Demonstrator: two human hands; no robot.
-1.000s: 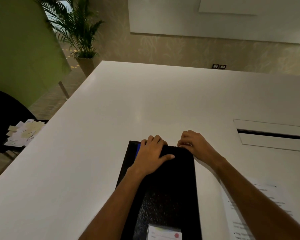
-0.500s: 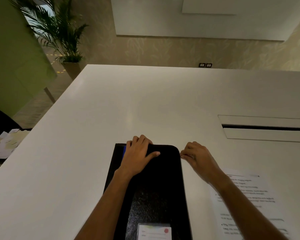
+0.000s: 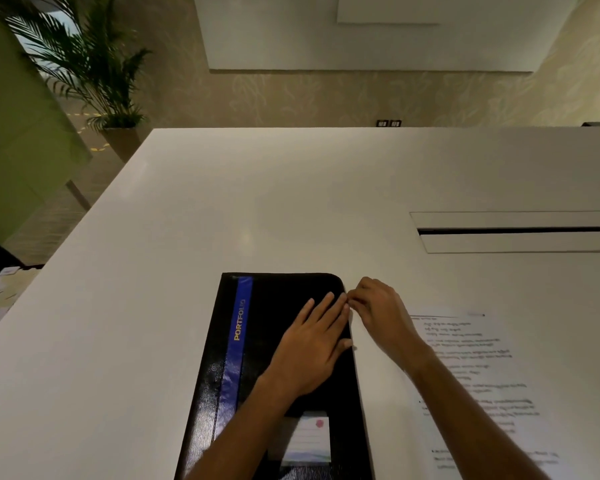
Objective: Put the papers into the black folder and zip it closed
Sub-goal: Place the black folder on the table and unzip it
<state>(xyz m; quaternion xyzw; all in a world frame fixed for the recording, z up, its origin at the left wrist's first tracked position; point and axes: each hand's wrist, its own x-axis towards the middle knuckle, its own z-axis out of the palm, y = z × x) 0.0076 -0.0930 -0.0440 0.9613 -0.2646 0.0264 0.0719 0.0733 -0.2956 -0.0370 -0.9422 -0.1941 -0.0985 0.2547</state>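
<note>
Folder flat on the white table, black cover down, and that is where we find both hands. The blue stripe along its left side reads PORTFOLIO in yellow, and a small white card with a red dot sits on the near end of the cover.

The left hand lies palm down on the cover with its fingers straight and together, reaching toward the right edge and gripping nothing. The right hand is just beside it, off the folder's right edge near the far rounded corner. Its fingers are curled and the tips are bunched against that edge, almost touching the left fingertips. Whether they have the zip pull we cannot tell (it is too small and dark there).

What is inside the folder is hidden from us. One printed sheet lies out on the table, to the right of the folder, partly under the right forearm.

Beyond it a long slot is cut into the tabletop, and a potted palm stands past the far left corner.
</note>
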